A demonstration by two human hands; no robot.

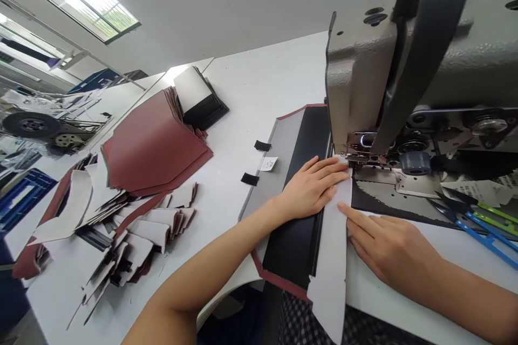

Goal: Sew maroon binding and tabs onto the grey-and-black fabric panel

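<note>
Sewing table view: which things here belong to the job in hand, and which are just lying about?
In use: left hand, right hand, white strip, black panel, industrial sewing machine.

Lying about: maroon panels, pale cut pieces, black tabs, paper label, blue and green strips.

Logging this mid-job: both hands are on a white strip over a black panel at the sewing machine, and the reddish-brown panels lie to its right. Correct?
No: the head view shows the reddish-brown panels to the left of the sewing machine. The left hand and right hand on the white strip over the black panel stand as you said.
</note>
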